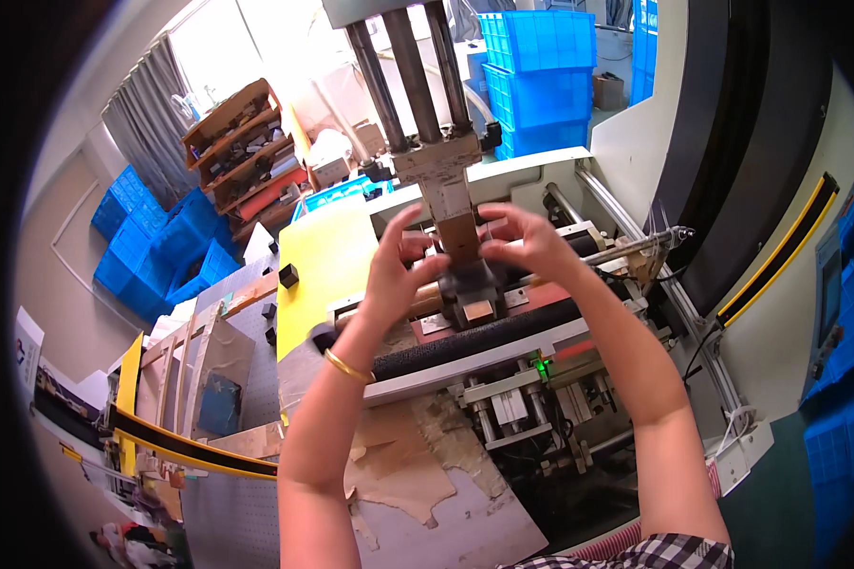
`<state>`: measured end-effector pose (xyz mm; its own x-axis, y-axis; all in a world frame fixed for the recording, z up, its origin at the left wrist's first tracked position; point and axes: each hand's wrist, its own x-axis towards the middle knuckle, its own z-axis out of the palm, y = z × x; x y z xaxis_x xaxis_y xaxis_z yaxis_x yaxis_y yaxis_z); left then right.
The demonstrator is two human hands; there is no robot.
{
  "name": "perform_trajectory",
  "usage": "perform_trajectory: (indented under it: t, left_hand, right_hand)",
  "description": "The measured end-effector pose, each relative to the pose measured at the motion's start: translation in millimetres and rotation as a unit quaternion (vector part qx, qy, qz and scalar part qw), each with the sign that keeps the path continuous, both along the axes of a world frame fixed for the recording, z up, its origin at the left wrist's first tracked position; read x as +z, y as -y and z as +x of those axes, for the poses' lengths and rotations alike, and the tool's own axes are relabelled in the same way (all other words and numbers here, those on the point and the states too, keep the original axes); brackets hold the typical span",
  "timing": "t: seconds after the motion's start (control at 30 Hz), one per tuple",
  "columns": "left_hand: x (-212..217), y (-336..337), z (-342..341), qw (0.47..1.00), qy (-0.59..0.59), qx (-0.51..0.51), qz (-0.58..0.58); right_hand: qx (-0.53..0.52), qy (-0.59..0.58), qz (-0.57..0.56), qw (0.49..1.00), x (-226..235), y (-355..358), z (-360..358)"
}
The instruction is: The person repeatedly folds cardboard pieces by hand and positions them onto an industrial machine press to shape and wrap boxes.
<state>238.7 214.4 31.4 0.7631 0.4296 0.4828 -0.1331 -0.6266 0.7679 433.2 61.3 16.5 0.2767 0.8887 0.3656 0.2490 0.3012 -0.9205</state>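
A brown block (459, 235) sits at the lower end of the machine's vertical press head (443, 175). Below it is a dark fixture (473, 284) with a small tan piece (479, 310) at its front. My left hand (398, 268) is at the block's left side, fingers curved and spread apart. On the other side, my right hand (529, 243) has its fingers bent, thumb apart, with the tips close to the block. Whether any fingertip touches the block, I cannot tell. Neither hand visibly grips anything.
A black roller (474, 339) runs across in front of the fixture. Yellow sheet (327, 270) covers the surface at left. Torn brown board (403, 465) lies in front. Metal rods (626, 248) stand at right; blue crates (541, 85) are stacked behind.
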Motion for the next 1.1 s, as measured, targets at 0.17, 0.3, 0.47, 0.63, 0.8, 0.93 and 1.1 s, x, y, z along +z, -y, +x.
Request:
perform_trajectory:
  t: [0.17, 0.3, 0.47, 0.63, 0.8, 0.93, 1.1]
  left_hand:
    - [29.9, 2.9, 8.7, 0.985, -0.001, -0.001, 0.171]
    - [14.2, 45.4, -36.9, 0.979, 0.093, 0.064, 0.172]
    - [-37.6, 116.1, -210.2, 0.99, 0.002, -0.059, 0.128]
    - [-85.9, 154.3, -424.3, 0.971, -0.01, 0.219, -0.096]
    - [-241.9, 195.9, -740.8, 0.722, -0.023, 0.678, -0.136]
    - [-339.4, 380.9, -962.3, 0.362, -0.246, 0.873, -0.214]
    - [-319.7, 496.4, -1027.3, 0.201, -0.373, 0.855, -0.299]
  right_hand:
    - [-0.009, 0.254, -0.001, 0.967, 35.9, 2.5, 1.3]
    - [-0.173, -0.125, 0.29, 0.933, 35.3, 37.1, -65.8]
    - [0.052, 0.053, 0.001, 0.997, -57.6, 134.9, -259.3]
    - [0.342, 0.036, -0.199, 0.918, -96.0, 219.0, -401.8]
    - [0.443, -0.016, -0.33, 0.833, -82.2, 200.7, -508.9]
    - [0.576, 0.134, -0.253, 0.765, -72.8, 160.0, -594.5]
    - [0.647, 0.196, -0.272, 0.684, -53.0, 145.0, -688.4]
